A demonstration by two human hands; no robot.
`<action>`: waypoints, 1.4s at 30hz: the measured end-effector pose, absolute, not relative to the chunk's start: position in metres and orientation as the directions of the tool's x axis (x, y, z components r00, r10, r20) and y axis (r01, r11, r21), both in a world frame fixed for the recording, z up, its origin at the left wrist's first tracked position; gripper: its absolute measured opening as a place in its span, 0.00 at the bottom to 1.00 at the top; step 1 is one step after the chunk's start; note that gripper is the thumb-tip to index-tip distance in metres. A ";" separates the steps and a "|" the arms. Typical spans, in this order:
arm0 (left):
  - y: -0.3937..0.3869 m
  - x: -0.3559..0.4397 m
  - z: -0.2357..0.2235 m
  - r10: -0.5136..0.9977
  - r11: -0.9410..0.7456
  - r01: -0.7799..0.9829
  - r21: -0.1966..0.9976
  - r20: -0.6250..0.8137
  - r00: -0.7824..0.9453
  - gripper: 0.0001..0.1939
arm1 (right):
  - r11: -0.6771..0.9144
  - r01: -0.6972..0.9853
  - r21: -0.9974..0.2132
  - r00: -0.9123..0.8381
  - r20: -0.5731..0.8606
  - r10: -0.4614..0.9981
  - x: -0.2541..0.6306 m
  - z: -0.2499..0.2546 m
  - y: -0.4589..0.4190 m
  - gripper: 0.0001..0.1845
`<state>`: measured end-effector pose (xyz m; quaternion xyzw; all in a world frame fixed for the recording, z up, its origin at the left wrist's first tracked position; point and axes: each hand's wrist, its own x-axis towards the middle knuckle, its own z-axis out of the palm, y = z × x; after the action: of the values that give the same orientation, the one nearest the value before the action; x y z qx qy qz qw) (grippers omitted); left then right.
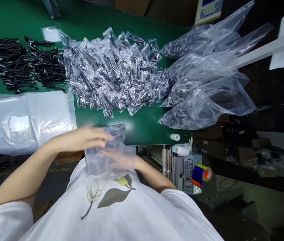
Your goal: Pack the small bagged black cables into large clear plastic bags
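The left hand is reaching over a translucent, soft plastic bag, its fingers extending close together and blurring slightly; whether they are gripping the film cannot be told. The right hand is showing through the film of the same bag, fingers pointing left; whether it is lying inside or behind the plastic, and whether it is pinching anything, cannot be told. The bag is sitting at the near edge of a green, smooth-topped table, its dark-filled far end lying over the tabletop and its loose near part hanging against a white short-sleeved shirt bearing a pear-and-leaf print. To the left, large, flat, transparent plastic sheets or bags are lying at the table edge, a small white rectangular paper showing among them. Beyond the hands, a broad heap of small, clear plastic packets with dark contents is covering the middle of the table. Left of that heap, bundled black cables are lying in two groups. On the right, several large, transparent plastic bags with dark contents are leaning side by side, and a small white cylindrical roll is resting near the table edge.
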<state>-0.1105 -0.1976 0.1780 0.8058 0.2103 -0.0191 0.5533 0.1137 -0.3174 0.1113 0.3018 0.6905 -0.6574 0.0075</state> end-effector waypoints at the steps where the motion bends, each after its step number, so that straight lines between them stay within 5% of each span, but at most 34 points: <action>1: -0.177 -0.097 0.153 0.513 -0.392 0.481 0.784 -0.248 0.822 0.22 | -0.141 0.352 -0.925 -0.879 -0.379 0.288 0.137 0.120 -0.313 0.28; 4: -0.119 -0.052 0.062 0.703 -0.529 0.673 0.516 -0.178 0.689 0.26 | -0.447 0.199 -0.872 -0.957 -0.271 0.101 0.202 0.132 -0.279 0.22; 6: -0.095 -0.032 0.007 0.730 -0.528 0.729 0.436 -0.205 0.652 0.25 | -0.567 0.127 -0.814 -0.865 -0.371 0.339 0.226 0.120 -0.247 0.19; 9: -0.093 -0.028 -0.042 0.715 -0.515 0.739 0.433 -0.258 0.650 0.20 | -0.538 0.099 -0.837 -0.351 -0.535 0.768 0.233 0.078 -0.206 0.14; 11: -0.108 -0.039 -0.055 0.689 -0.516 0.715 0.472 -0.266 0.674 0.19 | -0.506 0.171 -0.846 -0.099 -0.526 0.845 0.229 0.045 -0.193 0.12; 17: -0.147 -0.071 -0.064 0.602 -0.526 0.683 0.507 -0.345 0.720 0.19 | -0.561 0.333 -0.758 -0.168 -0.634 0.755 0.214 -0.015 -0.186 0.10; 20: -0.153 -0.071 -0.062 0.609 -0.530 0.675 0.513 -0.324 0.724 0.15 | -0.325 0.536 -0.779 -0.294 -0.534 0.793 0.192 -0.020 -0.166 0.13; 23: -0.165 -0.075 -0.053 0.633 -0.543 0.668 0.509 -0.274 0.724 0.16 | 0.112 0.675 -0.729 -0.506 -0.348 0.789 0.146 -0.026 -0.126 0.20; 28: -0.198 -0.114 -0.034 0.746 -0.448 0.780 0.436 -0.299 0.595 0.15 | 0.659 0.504 -0.558 -0.829 -0.101 0.549 0.061 -0.055 -0.061 0.25; 32: -0.223 -0.158 -0.024 0.841 -0.200 0.900 0.387 -0.404 0.361 0.07 | 0.799 0.423 -0.428 -0.904 -0.138 0.405 0.053 -0.073 -0.060 0.19; 34: -0.223 -0.172 -0.023 0.890 0.101 0.920 0.378 -0.447 0.086 0.07 | 0.831 0.402 -0.384 -0.915 -0.203 0.349 0.062 -0.076 -0.075 0.18; 37: -0.194 -0.175 -0.031 0.831 0.518 0.728 0.449 -0.467 -0.303 0.17 | 0.871 0.333 -0.362 -0.931 -0.271 0.244 0.070 -0.073 -0.101 0.17; 40: -0.149 -0.164 -0.048 0.803 0.584 0.629 0.513 -0.476 -0.358 0.29 | 0.922 0.165 -0.350 -0.966 -0.245 0.080 0.060 -0.071 -0.114 0.20; 42: -0.127 -0.160 -0.060 0.832 0.528 0.694 0.489 -0.459 -0.310 0.26 | 0.936 0.026 -0.351 -0.976 -0.213 -0.053 0.050 -0.072 -0.113 0.22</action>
<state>-0.1598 -0.1272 -0.0598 0.4753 0.8031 0.0999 0.3452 0.0505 -0.1126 -0.0717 -0.0068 0.9777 -0.1788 0.1101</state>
